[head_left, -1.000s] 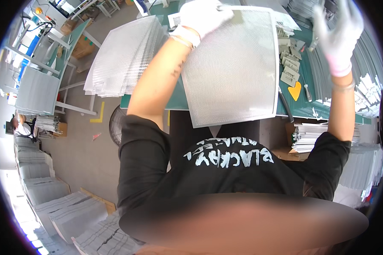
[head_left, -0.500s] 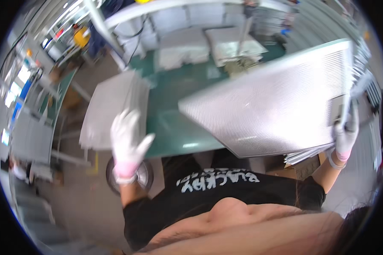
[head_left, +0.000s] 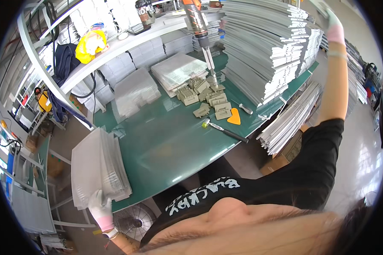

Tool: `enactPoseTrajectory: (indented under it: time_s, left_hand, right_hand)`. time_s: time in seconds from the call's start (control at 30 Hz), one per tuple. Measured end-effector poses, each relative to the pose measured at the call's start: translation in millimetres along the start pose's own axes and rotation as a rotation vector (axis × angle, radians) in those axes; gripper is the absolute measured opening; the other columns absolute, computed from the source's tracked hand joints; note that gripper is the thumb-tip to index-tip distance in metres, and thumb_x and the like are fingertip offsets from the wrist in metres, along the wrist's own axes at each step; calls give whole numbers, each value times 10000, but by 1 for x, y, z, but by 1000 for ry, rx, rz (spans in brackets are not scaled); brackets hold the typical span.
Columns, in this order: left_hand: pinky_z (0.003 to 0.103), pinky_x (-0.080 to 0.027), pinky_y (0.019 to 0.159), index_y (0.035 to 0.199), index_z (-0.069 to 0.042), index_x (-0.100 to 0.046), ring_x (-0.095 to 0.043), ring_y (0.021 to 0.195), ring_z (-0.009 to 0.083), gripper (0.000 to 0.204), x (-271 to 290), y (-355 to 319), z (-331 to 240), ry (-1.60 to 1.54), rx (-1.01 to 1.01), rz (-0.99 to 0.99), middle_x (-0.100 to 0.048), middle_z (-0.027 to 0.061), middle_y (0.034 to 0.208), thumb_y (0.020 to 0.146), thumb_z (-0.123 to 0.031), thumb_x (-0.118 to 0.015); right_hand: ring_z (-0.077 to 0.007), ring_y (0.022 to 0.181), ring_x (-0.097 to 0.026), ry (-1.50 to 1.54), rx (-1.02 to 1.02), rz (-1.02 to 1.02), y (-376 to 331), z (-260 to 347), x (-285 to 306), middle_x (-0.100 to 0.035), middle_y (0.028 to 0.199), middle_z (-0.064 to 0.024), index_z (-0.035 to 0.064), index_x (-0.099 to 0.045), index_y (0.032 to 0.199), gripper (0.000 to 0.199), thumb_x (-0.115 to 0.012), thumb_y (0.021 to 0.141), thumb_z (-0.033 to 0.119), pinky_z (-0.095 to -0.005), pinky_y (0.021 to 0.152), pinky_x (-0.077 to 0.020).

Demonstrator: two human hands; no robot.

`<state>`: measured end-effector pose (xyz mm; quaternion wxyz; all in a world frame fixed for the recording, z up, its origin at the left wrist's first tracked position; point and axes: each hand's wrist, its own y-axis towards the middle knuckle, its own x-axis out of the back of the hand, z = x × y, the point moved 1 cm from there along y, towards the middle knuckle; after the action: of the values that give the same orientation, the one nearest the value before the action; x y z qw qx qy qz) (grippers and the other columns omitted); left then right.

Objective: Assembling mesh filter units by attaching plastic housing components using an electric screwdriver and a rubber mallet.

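Note:
My left hand (head_left: 100, 207), in a white glove with a pink cuff, rests on the near edge of a stack of thin translucent sheets (head_left: 95, 157). Its fingers lie over the edge, with the thumb apart. The stack sits at the left end of the green-topped table (head_left: 166, 148) and overhangs it. Far out to the upper right, my right arm is stretched past a tall pile of pale panels (head_left: 255, 46). My gloved right hand (head_left: 334, 26) is smeared there at the view's rim. A blurred pale edge shows beside its fingers, too unclear to name.
A power screwdriver (head_left: 198, 25) hangs over beige plastic parts (head_left: 208, 98). Nearby lie a hammer (head_left: 225, 131), an orange scraper (head_left: 234, 116) and a small screwdriver (head_left: 245, 109). Two more sheet stacks lie behind. A floor fan (head_left: 135, 222) stands below the left corner; panels (head_left: 285, 121) lean at the right.
My right hand has swung from above the table to the far upper right; the ribbed panel it held has left the tabletop view. My left hand has come down onto the sheet stack's near edge.

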<state>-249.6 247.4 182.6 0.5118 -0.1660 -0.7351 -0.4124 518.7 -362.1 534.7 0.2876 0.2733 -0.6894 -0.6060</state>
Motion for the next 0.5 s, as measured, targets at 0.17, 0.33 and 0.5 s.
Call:
enactPoseTrajectory:
  time_s: [0.17,0.33,0.5]
  left_hand:
    - [455,-464,962,1153,-9,-648,-591,1119,361,587,30,10,-50,62,-36,-50,-626,173,1219,616,-141,-845]
    - [440,-475,982,1167,-19,-654,-587,1146,360,518,29,25,-36,-44,-1,21,-631,173,1238,675,-95,-795]
    - [423,-463,1005,1219,-24,-638,-589,1156,350,560,59,25,-31,-160,72,168,-636,163,1242,698,-138,-812]
  right_hand:
    - [-433,1124,-586,-61,-735,467,15,-7,-101,-670,1074,-285,-45,-683,1061,812,-453,869,709,-409,1015,-399]
    - [-255,1073,-628,-77,-126,72,-24,-41,-98,-664,1151,-153,33,-558,1340,344,-463,1013,77,-301,1019,-438]
    - [-83,740,-520,358,-649,237,-95,173,-67,-624,896,18,-3,-613,1302,387,-524,1006,229,-228,681,-427]
